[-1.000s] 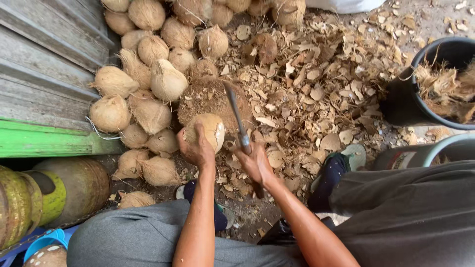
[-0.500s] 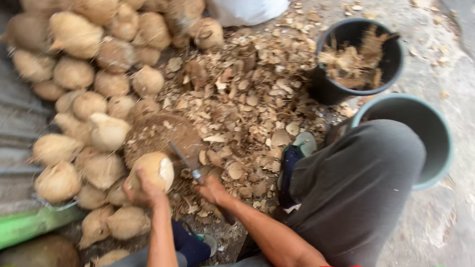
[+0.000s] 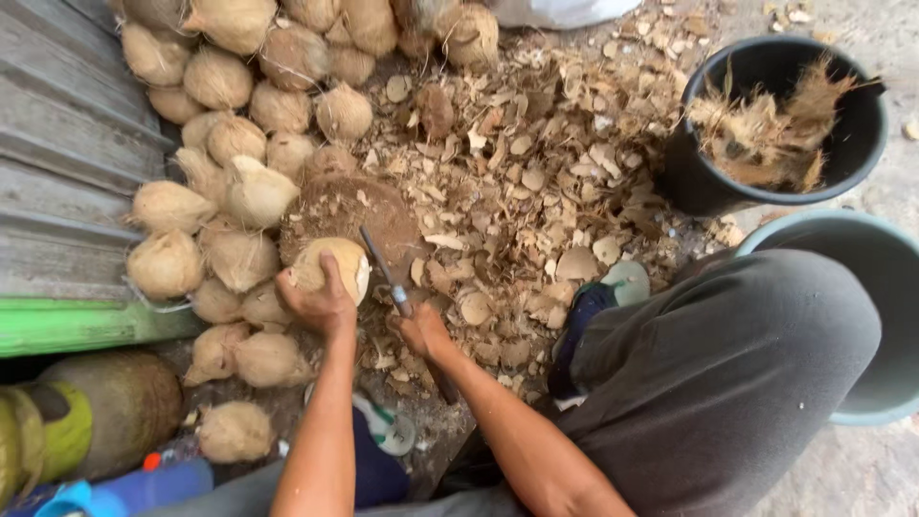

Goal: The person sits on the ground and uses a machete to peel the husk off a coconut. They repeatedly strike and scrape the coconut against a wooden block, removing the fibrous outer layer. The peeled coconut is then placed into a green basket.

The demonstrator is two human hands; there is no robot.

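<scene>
Husked coconut [image 3: 330, 268] gripped in left hand [image 3: 316, 304], right hand [image 3: 421, 332] holding knife [image 3: 383, 270] beside it

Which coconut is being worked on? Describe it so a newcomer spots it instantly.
Find the round wooden chopping block beside the coconut pile. The coconut rests on its near edge, gripped by the left hand. Unlike its neighbours, its end is cut pale and smooth.

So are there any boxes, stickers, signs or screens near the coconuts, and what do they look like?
None to see: no packages, labels, signs or screens.
Left hand: steadies a pale coconut on a round block.
Right hand: grips a knife.
</scene>
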